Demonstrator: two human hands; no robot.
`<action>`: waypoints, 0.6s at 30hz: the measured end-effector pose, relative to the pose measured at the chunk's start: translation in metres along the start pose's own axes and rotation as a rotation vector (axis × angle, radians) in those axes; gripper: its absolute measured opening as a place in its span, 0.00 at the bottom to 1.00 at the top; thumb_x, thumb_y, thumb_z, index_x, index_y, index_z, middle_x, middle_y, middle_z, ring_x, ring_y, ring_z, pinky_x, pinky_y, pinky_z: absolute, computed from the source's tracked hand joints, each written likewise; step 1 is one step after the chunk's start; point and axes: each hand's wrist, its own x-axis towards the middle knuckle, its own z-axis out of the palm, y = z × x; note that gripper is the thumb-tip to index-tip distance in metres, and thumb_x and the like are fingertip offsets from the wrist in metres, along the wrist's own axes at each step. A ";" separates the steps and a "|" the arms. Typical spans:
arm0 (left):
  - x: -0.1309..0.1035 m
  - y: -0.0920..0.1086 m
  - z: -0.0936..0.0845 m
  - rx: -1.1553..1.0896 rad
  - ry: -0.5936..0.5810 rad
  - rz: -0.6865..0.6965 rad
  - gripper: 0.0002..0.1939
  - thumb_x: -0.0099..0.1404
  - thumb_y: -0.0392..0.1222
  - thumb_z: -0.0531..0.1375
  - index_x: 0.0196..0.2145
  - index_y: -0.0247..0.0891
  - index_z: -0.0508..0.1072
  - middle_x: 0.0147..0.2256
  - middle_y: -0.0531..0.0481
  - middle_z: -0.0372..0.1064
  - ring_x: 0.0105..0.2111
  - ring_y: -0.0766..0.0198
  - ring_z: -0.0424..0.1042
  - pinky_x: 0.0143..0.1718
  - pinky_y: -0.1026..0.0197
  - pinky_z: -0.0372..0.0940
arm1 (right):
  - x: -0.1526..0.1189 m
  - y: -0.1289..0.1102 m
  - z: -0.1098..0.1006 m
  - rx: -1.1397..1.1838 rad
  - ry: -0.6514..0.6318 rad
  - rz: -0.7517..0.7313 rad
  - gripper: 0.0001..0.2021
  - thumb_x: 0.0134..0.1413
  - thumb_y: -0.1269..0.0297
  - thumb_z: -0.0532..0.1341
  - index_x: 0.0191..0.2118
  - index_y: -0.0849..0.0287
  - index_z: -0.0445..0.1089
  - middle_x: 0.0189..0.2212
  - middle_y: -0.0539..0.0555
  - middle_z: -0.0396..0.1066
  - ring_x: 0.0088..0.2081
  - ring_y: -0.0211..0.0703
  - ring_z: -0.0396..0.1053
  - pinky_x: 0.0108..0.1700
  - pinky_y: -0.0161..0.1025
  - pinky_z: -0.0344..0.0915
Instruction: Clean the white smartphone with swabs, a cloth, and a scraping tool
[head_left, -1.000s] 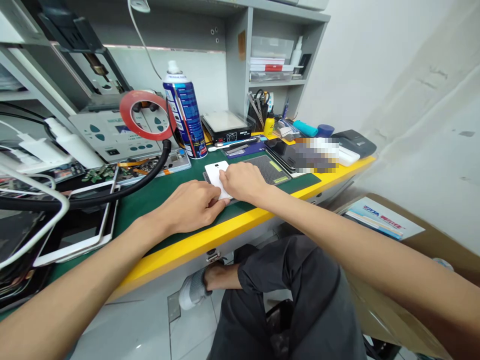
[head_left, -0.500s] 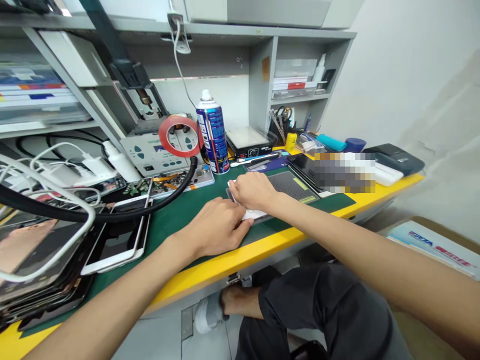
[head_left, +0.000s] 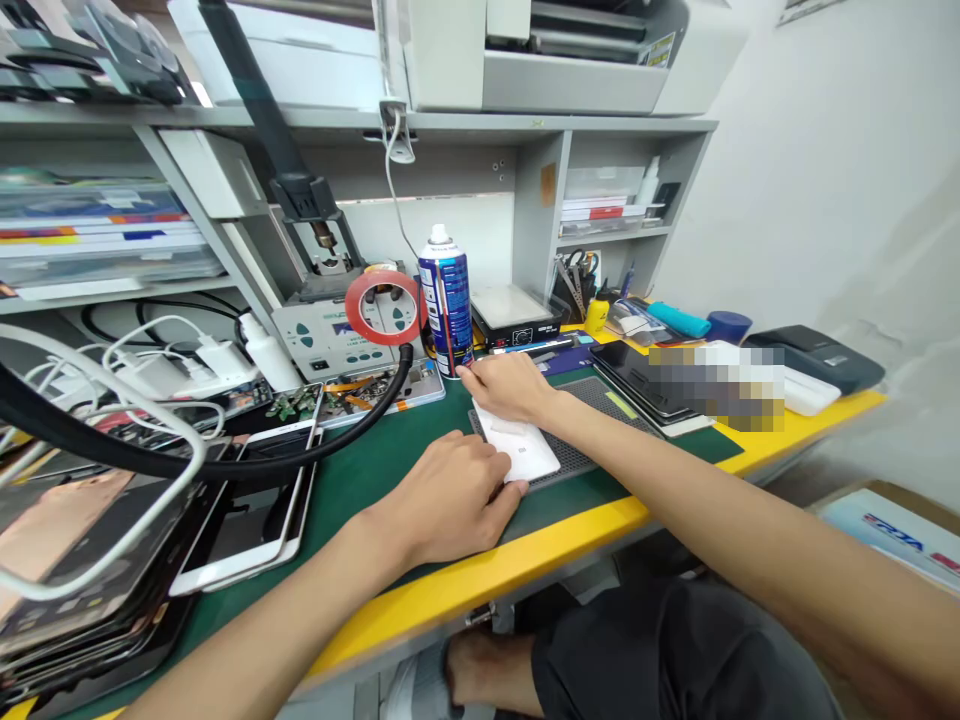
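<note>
A white phone or phone back panel [head_left: 531,456] with a small "mi" logo lies on a dark perforated mat [head_left: 581,457]. My left hand [head_left: 454,490] is at its near left edge, fingers curled and thumb against the corner, holding it. Over the far end is my right hand [head_left: 510,385], closed with its knuckles up. Its fingertips are hidden, so what it pinches cannot be made out. A pale strip shows across the panel just below that hand.
A blue spray can [head_left: 445,305] stands behind my hands, beside a red tape roll [head_left: 384,305]. Left are a white tablet [head_left: 251,515], a stack of screens [head_left: 82,590] and a black hose [head_left: 367,415]. Dark phones [head_left: 637,380] lie right. A yellow edge [head_left: 450,597] borders the green mat.
My right hand has slid toward the far end, uncovering more of the white panel and its logo. My left hand stays at the near edge. The camera view has tilted up.
</note>
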 end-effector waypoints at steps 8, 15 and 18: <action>-0.002 0.000 0.001 -0.004 0.044 0.007 0.18 0.70 0.47 0.48 0.26 0.38 0.68 0.27 0.46 0.71 0.28 0.58 0.69 0.34 0.57 0.58 | -0.026 0.030 -0.015 -0.128 -0.146 0.101 0.30 0.67 0.48 0.44 0.33 0.64 0.76 0.34 0.66 0.76 0.39 0.55 0.74 0.41 0.41 0.60; -0.004 -0.001 -0.001 -0.025 0.074 0.014 0.19 0.69 0.49 0.49 0.24 0.38 0.67 0.25 0.47 0.71 0.25 0.60 0.68 0.31 0.59 0.57 | -0.041 0.058 -0.051 -0.155 -0.061 0.304 0.27 0.68 0.54 0.42 0.44 0.69 0.73 0.43 0.72 0.72 0.47 0.59 0.70 0.43 0.43 0.58; -0.005 -0.003 -0.003 -0.045 0.082 -0.008 0.20 0.68 0.50 0.51 0.22 0.38 0.66 0.23 0.47 0.70 0.23 0.61 0.67 0.29 0.60 0.55 | -0.037 0.053 -0.051 -0.061 -0.084 0.359 0.28 0.68 0.55 0.40 0.39 0.66 0.74 0.39 0.68 0.74 0.41 0.54 0.72 0.39 0.40 0.59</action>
